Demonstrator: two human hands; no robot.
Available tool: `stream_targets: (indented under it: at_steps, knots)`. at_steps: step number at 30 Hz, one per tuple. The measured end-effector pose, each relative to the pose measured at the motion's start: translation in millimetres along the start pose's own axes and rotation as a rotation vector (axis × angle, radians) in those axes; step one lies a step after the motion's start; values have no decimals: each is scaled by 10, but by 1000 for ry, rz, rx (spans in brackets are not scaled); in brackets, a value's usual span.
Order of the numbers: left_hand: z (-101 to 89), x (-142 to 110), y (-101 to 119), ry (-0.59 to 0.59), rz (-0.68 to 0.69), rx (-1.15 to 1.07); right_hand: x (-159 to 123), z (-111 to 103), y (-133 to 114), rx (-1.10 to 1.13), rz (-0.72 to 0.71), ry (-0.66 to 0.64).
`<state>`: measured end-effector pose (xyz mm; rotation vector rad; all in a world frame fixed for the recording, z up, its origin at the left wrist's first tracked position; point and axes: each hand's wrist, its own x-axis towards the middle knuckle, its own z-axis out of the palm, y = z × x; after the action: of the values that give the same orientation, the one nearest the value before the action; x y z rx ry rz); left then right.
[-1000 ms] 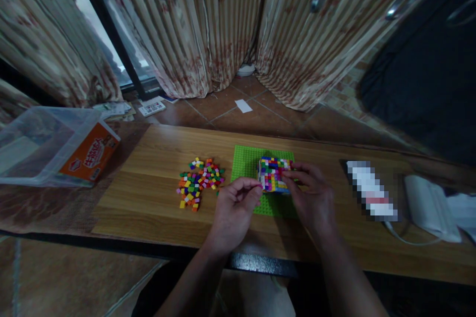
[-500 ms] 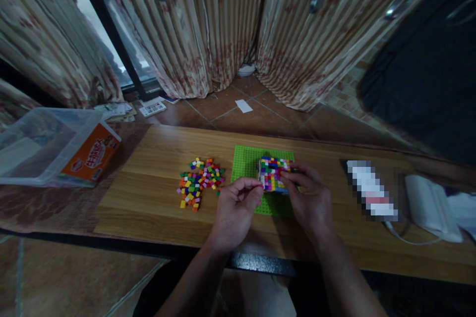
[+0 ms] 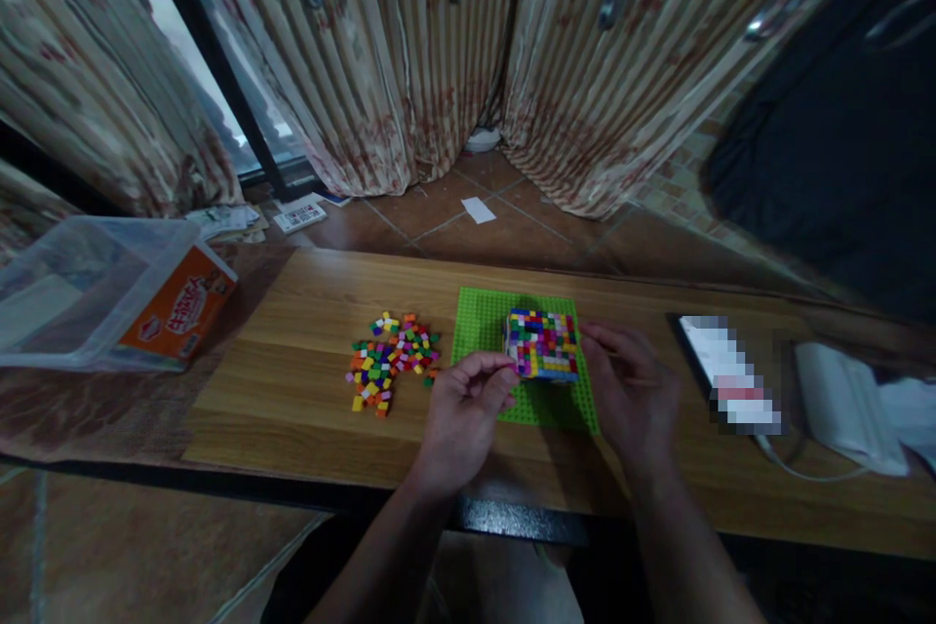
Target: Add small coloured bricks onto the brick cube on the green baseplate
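A block of small multicoloured bricks (image 3: pixel 542 343) stands on a green baseplate (image 3: pixel 484 327) on the wooden table. My left hand (image 3: pixel 462 416) rests by the block's left side, thumb and fingers pinched together; what they hold is too small to make out. My right hand (image 3: pixel 633 392) lies just right of the block, fingers loosely curled and apart, holding nothing. A heap of loose coloured bricks (image 3: pixel 391 359) lies left of the baseplate.
A clear plastic tub with an orange label (image 3: pixel 109 292) sits at the table's left end. A phone (image 3: pixel 721 366) and a white device with a cable (image 3: pixel 840 405) lie at the right. Curtains (image 3: pixel 439 49) hang behind, over a tiled floor.
My right hand has come off the top of the brick block and moved to its right side. The left hand has hardly moved.
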<state>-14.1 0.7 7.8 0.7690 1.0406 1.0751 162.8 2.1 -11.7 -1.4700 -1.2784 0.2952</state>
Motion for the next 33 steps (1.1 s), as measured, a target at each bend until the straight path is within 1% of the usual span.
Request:
stream_targets:
  at_steps: [3, 6, 8, 11, 14, 17, 22, 24, 27, 33]
  knots:
    - [15, 2, 7, 6, -4, -19, -23, 24, -32, -7, -45, -41]
    - [28, -6, 16, 7, -4, -27, -28, 57, -22, -77, -85, -81]
    - [32, -12, 20, 1, -3, -20, -16, 83, 10, -143, -50, -56]
    - [32, -11, 16, 1, 0, -19, 4, 138, 85, -168, 82, -28]
    - [28, -2, 5, -2, 2, -27, 2, 211, 167, -112, 197, -35]
    - [23, 3, -1, -7, 9, -28, -8, 274, 218, -19, 248, -52]
    - [12, -5, 18, -8, 1, -20, 3, 301, 206, 168, 412, -62]
    - [12, -5, 25, -7, -2, -23, 8, 300, 196, 228, 452, -62]
    - [15, 2, 22, -5, -2, -34, 5, 301, 208, 275, 473, -59]
    - [13, 9, -1, -7, 9, -39, -10, 313, 247, 307, 443, -57]
